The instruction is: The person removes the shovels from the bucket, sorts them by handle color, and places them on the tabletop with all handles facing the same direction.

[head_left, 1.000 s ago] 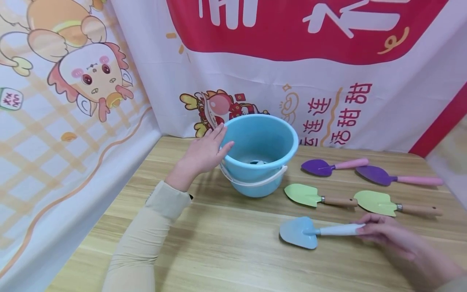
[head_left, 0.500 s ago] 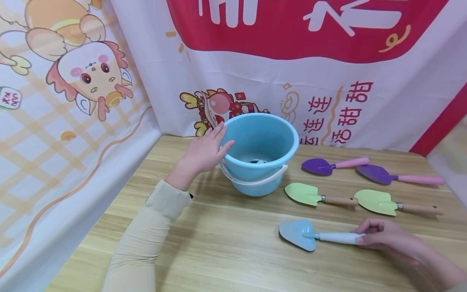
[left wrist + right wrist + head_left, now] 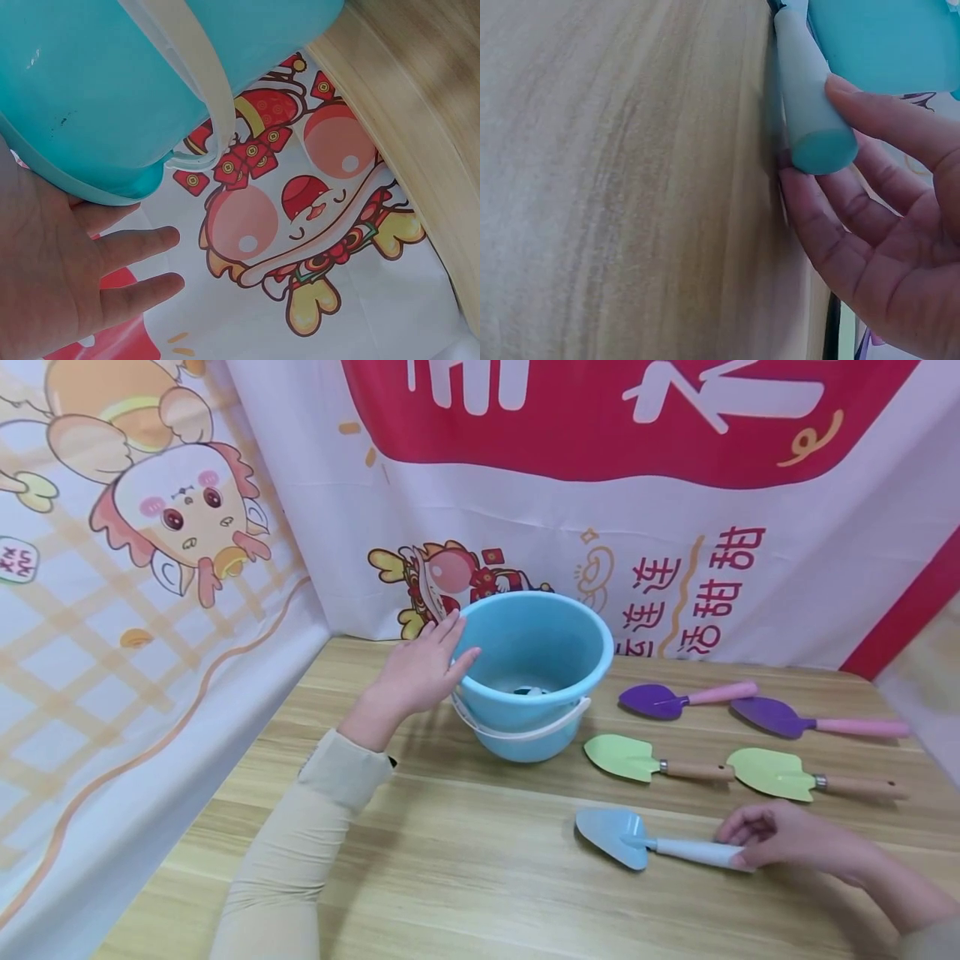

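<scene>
In the head view my left hand [image 3: 423, 668] rests on the left rim of a light-blue bucket [image 3: 525, 727], its fingers straight. The left wrist view shows those fingers [image 3: 139, 247] spread beside the bucket's outer wall [image 3: 90, 82]. A white bail handle [image 3: 525, 735] hangs down the bucket's front, and a small dark-and-white shape [image 3: 531, 691] shows at its bottom. My right hand [image 3: 795, 839] pinches the butt of a light-blue trowel's white handle [image 3: 697, 852] between thumb and fingers. The trowel's blade [image 3: 615, 837] points left, close over the table and tilted on edge.
Right of the bucket lie two purple trowels with pink handles [image 3: 652, 702] [image 3: 862, 728]. In front of them are two green trowels with wooden handles [image 3: 622, 757] [image 3: 776, 773]. Printed cloth [image 3: 465, 502] hangs behind and on the left of the wooden table [image 3: 480, 877].
My right hand has lowered the trowel's handle end toward me, and the blade has turned so it looks narrower. My left hand has stayed on the bucket's rim.
</scene>
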Demonstrator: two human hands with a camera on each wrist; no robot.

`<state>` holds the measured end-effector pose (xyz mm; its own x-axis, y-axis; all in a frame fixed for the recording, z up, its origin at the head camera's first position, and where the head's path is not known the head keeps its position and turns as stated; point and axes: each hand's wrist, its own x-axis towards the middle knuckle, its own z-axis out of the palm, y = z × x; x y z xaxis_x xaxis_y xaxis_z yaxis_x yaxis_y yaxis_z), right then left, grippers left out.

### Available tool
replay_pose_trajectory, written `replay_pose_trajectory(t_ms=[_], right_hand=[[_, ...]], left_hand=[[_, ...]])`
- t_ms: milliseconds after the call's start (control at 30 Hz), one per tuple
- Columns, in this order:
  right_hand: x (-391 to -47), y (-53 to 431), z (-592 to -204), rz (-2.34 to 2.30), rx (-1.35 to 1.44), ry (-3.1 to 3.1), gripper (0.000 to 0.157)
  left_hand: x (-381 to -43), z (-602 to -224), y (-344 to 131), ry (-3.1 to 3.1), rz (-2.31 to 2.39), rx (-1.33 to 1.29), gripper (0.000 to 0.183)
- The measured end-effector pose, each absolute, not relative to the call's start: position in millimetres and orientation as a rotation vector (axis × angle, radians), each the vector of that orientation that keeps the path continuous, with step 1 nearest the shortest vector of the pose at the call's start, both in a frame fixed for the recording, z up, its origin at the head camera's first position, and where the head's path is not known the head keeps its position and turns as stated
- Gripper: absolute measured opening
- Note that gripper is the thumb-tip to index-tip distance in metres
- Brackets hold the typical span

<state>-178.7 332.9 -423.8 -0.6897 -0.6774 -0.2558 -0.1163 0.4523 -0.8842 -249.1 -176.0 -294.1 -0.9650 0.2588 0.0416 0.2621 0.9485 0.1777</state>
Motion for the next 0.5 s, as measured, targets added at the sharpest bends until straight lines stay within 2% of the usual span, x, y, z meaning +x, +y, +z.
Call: replay_pose_trajectory(t_ms=[300, 500], right_hand=[[-185, 330, -418, -1.187, -0.845, 2.032, 0.021], [-195, 326, -387, -1.049, -0.851, 2.175, 0.024]], left_hand=[[-249, -293, -176, -3.083, -0.293, -0.411, 0.077], [-248, -293, -176, -3.088, -0.292, -0.416, 0.078]])
